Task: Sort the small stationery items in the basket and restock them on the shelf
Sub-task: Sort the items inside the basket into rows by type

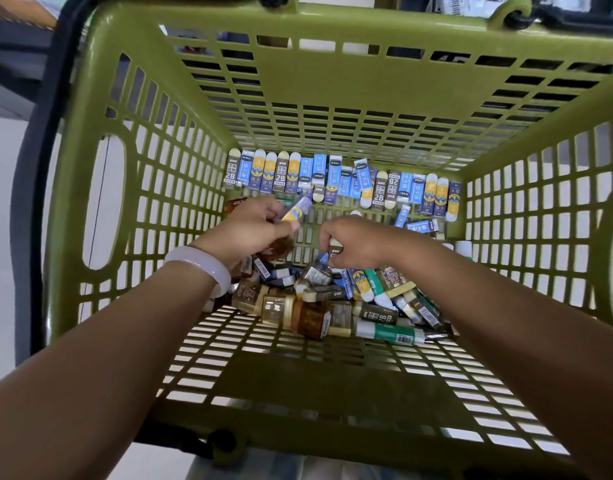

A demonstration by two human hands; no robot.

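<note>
The fingers of the left hand (253, 225) pinch a yellow-and-blue eraser (296, 210) by its near end, so that its long axis runs from lower left to upper right and its free end points toward the far wall of the basket (332, 88). The eraser is lifted clear of the basket floor, above the bare slats between the two groups of items. A white bangle (203, 266) circles the left wrist.

The fingers of the right hand (358, 242) curl down around a small dark-sleeved eraser (335, 249), which appears to stand nearly upright with its long axis vertical, though the fingers hide most of it. It sits at the top of the loose pile (332, 303) of mixed stationery on the near half of the floor: brown and amber bottle-like pieces, green-and-white sticks, blue erasers and dark 2B erasers lie there at all angles, touching and overlapping.

Along the far wall, a sorted row of erasers (339, 178) stands side by side, their long axes pointing toward that wall, blue, yellow and dark sleeves mixed. A few blue erasers (416, 221) lie tilted just in front of the row's right end.

The basket is olive green with slatted walls and a dark handle (38, 168) at its left.
</note>
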